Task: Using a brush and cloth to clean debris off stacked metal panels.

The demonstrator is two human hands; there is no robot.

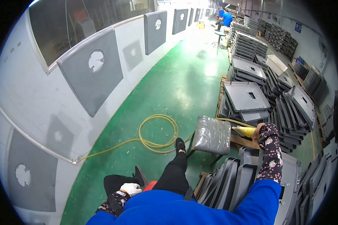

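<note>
My right hand (257,131) reaches out to the right, closed round the back end of a yellow tapered tool (245,131). Its narrow tip points left toward a stool (213,135) with a taped grey seat. The tool's exact kind is not clear. My left hand (130,188), in a white glove, lies low by my lap with its fingers curled; whatever is in it, if anything, is hidden. Below my right arm, grey panels (238,180) with raised rims stand on edge in a row. Just beyond the right hand lies a stack of panels, a grey one (246,96) on top.
A yellow hose (158,115) lies coiled on the green floor, running from the left wall past the stool. Grey panels (91,71) with round cut-outs hang along that wall. More stacks stand at right, near a white bin (276,65). Farther off, a person (226,18) sits by another stool (219,33).
</note>
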